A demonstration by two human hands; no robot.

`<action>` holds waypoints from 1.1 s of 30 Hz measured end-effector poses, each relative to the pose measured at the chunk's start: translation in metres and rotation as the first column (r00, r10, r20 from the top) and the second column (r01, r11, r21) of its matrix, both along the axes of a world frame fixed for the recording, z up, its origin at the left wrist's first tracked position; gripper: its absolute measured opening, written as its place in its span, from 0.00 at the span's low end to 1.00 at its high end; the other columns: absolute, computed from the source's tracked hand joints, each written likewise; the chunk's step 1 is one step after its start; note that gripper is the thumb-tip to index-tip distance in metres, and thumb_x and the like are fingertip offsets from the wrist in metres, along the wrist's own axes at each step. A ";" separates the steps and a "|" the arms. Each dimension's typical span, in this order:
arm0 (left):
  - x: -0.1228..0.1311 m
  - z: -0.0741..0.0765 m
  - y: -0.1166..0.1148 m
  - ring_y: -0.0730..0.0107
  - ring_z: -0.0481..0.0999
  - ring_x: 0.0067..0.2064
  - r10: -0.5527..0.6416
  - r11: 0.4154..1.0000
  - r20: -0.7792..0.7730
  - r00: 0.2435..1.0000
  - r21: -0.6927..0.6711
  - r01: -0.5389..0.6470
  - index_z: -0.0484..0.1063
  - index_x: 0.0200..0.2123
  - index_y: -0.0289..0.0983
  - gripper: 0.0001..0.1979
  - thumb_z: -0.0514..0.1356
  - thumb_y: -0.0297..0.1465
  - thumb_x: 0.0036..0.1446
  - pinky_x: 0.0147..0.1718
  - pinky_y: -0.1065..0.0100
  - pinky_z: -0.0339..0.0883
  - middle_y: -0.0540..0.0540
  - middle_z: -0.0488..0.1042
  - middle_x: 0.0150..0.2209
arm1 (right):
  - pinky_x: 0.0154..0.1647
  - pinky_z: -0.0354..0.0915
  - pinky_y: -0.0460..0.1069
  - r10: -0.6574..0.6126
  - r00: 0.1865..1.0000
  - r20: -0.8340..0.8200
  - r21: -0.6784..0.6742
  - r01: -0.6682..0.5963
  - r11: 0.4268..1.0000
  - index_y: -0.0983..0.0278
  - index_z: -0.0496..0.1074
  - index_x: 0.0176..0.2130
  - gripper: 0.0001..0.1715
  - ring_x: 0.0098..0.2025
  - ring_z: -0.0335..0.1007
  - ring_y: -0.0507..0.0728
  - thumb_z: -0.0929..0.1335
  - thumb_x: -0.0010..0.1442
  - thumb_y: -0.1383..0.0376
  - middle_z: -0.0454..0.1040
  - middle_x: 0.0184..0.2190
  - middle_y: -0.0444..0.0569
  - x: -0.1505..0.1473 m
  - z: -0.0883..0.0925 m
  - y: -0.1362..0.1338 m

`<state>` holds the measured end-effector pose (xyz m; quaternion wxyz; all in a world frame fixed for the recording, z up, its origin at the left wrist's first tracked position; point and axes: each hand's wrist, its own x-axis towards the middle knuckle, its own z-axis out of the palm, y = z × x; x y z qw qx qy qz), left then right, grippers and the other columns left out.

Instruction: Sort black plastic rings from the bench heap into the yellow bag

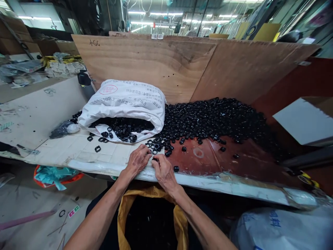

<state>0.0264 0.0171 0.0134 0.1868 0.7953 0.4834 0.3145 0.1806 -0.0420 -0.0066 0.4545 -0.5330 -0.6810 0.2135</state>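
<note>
My left hand rests at the bench's front edge with its fingers curled together beside a small cluster of black plastic rings. Whatever its fingertips hold, if anything, is too small to make out. Close by on the right, my right hand pinches a small black ring between thumb and fingers. A white woven sack lies on its side behind, its mouth spilling more rings. Below my wrists, between my forearms, an open yellow bag has a dark interior.
A large heap of black cylindrical pieces covers the red-brown board. Plywood panels wall the back. Left stands a dark bottle-like container; right, a white box. A white bulging sack sits lower right, an orange-rimmed basket lower left.
</note>
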 end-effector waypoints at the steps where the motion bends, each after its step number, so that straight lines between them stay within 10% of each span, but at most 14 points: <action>1: -0.002 0.000 -0.001 0.66 0.74 0.37 -0.008 1.000 0.023 1.000 -0.002 0.008 0.76 0.35 0.39 0.03 0.62 0.26 0.58 0.40 0.66 0.68 0.47 0.74 0.39 | 0.43 0.69 0.51 -0.003 0.998 -0.066 -0.018 0.002 1.000 0.64 0.74 0.44 0.09 0.39 0.73 0.57 0.65 0.67 0.66 0.76 0.38 0.51 0.002 -0.001 0.002; 10: -0.018 0.000 -0.002 0.65 0.77 0.41 0.036 0.918 0.658 0.752 -0.319 0.235 0.75 0.29 0.34 0.07 0.67 0.31 0.50 0.43 0.65 0.72 0.43 0.77 0.40 | 0.34 0.72 0.49 0.068 0.915 -0.398 -0.111 -0.122 0.986 0.62 0.76 0.48 0.18 0.36 0.77 0.55 0.70 0.58 0.63 0.78 0.43 0.52 0.003 -0.002 0.024; 16: -0.017 0.007 -0.003 0.72 0.76 0.36 0.075 0.862 0.702 0.709 -0.403 0.308 0.74 0.40 0.35 0.14 0.68 0.29 0.48 0.37 0.71 0.71 0.47 0.75 0.40 | 0.26 0.71 0.47 -0.114 0.823 -0.556 -0.365 -0.119 0.924 0.64 0.73 0.41 0.22 0.23 0.75 0.55 0.76 0.53 0.53 0.74 0.20 0.42 -0.008 0.000 0.025; 23: -0.015 0.010 -0.006 0.68 0.78 0.39 0.025 0.878 0.697 0.717 -0.358 0.318 0.77 0.40 0.35 0.12 0.69 0.32 0.52 0.42 0.66 0.73 0.46 0.79 0.38 | 0.40 0.76 0.52 0.042 0.849 -0.526 -0.155 -0.144 0.977 0.62 0.78 0.44 0.15 0.38 0.79 0.57 0.72 0.57 0.59 0.79 0.43 0.53 0.001 0.001 0.022; 33: -0.016 0.001 -0.006 0.63 0.81 0.41 0.029 0.886 0.681 0.731 -0.356 0.297 0.80 0.43 0.35 0.15 0.70 0.34 0.53 0.46 0.62 0.76 0.44 0.82 0.40 | 0.39 0.73 0.50 -0.036 0.911 -0.411 -0.137 -0.023 0.990 0.63 0.79 0.41 0.12 0.37 0.78 0.57 0.71 0.58 0.60 0.80 0.39 0.51 0.001 -0.002 0.021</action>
